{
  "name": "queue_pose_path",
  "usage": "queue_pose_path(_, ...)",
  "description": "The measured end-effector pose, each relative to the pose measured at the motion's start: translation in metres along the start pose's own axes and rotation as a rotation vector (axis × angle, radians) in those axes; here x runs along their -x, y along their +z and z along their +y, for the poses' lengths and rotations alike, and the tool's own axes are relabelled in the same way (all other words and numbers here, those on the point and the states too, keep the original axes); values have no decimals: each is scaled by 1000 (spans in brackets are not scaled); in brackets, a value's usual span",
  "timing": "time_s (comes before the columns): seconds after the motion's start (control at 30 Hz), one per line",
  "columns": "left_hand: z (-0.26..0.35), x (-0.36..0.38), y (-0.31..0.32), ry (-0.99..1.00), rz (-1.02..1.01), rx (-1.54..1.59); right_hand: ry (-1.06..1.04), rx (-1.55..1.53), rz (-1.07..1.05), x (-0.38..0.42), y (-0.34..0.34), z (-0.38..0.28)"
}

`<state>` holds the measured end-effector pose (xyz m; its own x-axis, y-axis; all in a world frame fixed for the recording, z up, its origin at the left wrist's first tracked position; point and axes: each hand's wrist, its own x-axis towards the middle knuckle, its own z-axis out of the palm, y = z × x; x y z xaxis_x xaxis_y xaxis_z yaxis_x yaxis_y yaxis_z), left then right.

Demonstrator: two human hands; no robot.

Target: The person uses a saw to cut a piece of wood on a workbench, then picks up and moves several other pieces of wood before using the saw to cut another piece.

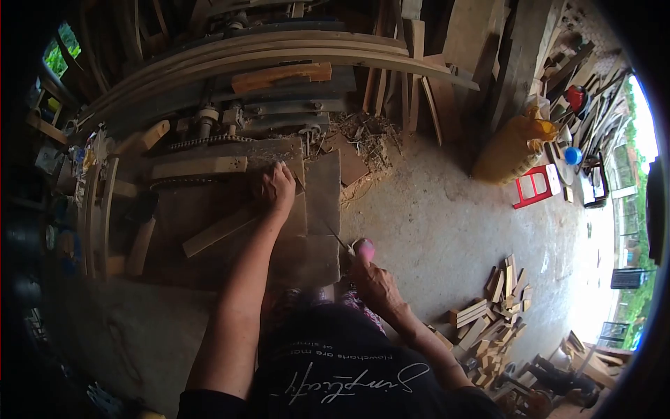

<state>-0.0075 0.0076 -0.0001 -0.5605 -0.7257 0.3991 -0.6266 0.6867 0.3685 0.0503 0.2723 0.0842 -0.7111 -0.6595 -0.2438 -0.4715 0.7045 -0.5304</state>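
Observation:
My left hand [279, 187] rests near the far edge of the low wooden bench [265, 262], its fingers drawn together; what lies under them is too small and dark to make out. Off the bench's right edge, my right hand [377, 283] is closed round a tool with a pink and pale handle [363, 249]. A thin dark shaft [337, 236] runs from that handle up and left over the bench toward my left hand. Left of my left hand lie a pale wooden bar [202, 166] and a slanted wooden strip [220, 232].
Beyond the bench stand a machine with a chain [213, 140], long planks [279, 52] and wood shavings [363, 140]. On the floor to the right are a yellow sack [506, 150], a red stool [534, 187] and a pile of wood offcuts [488, 325].

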Motion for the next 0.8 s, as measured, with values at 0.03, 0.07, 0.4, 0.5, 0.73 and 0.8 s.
queue_pose_path(0.03,-1,-3,0,-13,-66,-15,-14,-42,-10,0,-2,-3)
queue_pose_path(0.07,-4,-5,2,-28,-136,-30,-27,-84,-24,1,-5,-6)
queue_pose_path(0.4,-3,-10,9,-153,-136,188,3,-27,39,-7,13,-13)
queue_pose_path(0.5,-8,-7,-11,28,-275,293,15,-96,124,-2,43,13)
queue_pose_path(0.73,-38,24,-9,411,-87,323,35,-113,165,3,42,11)
queue_pose_path(0.8,-36,14,-27,418,-286,340,30,-95,184,5,42,11)
